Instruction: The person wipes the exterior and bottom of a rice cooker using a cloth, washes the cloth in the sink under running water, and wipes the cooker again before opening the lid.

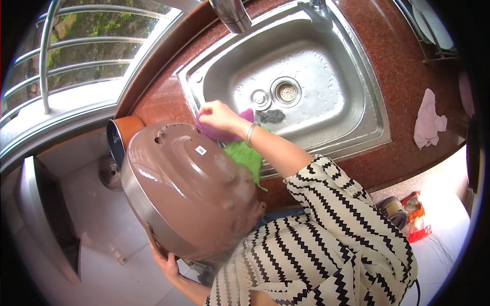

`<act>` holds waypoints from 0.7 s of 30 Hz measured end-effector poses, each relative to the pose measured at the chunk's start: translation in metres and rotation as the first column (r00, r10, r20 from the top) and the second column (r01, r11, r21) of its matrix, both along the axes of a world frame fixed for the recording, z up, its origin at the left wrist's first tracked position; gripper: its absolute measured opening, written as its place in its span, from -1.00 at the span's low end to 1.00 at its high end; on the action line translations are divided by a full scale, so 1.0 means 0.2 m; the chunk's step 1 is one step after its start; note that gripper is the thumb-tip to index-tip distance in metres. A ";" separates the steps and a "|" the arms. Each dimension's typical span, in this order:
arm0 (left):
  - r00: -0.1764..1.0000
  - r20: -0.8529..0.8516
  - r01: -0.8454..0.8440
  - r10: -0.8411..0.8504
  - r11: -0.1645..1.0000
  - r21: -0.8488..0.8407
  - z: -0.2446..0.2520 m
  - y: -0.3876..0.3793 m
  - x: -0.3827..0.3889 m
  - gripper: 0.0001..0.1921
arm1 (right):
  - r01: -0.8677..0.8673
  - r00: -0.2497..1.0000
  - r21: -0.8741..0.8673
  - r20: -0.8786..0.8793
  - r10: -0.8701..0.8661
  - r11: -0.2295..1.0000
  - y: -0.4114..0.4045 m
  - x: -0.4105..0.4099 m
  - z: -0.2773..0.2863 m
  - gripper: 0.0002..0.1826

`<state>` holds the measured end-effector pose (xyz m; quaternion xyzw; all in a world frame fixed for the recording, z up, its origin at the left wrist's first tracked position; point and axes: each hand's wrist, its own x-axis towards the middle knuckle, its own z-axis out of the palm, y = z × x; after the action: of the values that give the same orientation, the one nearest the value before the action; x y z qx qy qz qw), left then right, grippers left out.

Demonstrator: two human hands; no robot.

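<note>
A brown rice cooker body (191,179) with a steel band is tipped on its side against the counter's edge, in front of my torso. My left hand (167,264) grips it low down by its handle (155,241). At the sink's near left rim, my right hand (222,118) is closed on a purple cloth (220,134), beside the cooker's upper edge. Under my right wrist a green cloth (247,157) drapes over the sink rim. Part of the purple cloth is hidden behind my hand and forearm.
The steel sink (321,134) contains a dark scouring pad (271,116) and drain plug (260,99), below a faucet (235,17). An orange inner pot (130,128) stands left of the cooker. A pink cloth (429,120) lies on the right counter; a dish rack (421,34) is beyond.
</note>
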<state>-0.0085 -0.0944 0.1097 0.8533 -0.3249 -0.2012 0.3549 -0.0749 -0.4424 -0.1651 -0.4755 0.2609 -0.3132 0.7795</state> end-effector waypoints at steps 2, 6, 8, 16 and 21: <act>1.000 0.000 -0.018 0.018 1.000 -0.003 -0.01 0.01 0.00 -0.22 | 0.020 0.984 -0.018 0.176 -0.016 1.000 -0.05 0.05 -0.02 -0.86; 0.999 0.025 -0.047 0.047 0.999 -0.001 -0.01 0.01 -0.01 -0.22 | -0.434 0.896 0.027 0.112 0.429 0.900 -0.18 0.04 0.10 -0.75; 0.999 0.027 -0.045 0.045 0.999 0.000 -0.01 0.00 -0.01 -0.23 | -0.519 0.855 -0.202 -0.096 0.510 0.831 -0.28 0.08 0.07 -0.70; 0.999 0.046 0.003 -0.006 0.998 0.062 -0.01 0.11 0.10 -0.20 | -0.580 0.791 0.291 -0.024 0.611 0.761 -0.22 0.26 0.03 -0.80; 1.000 0.006 -0.015 0.015 0.999 0.040 -0.01 0.07 0.06 -0.19 | -0.519 0.826 0.357 -0.025 0.563 0.777 -0.16 0.21 0.06 -0.82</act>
<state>0.0029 -0.0800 0.1084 0.8633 -0.3151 -0.2027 0.3382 -0.0335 -0.4737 -0.1521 -0.4101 0.2128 0.0052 0.8868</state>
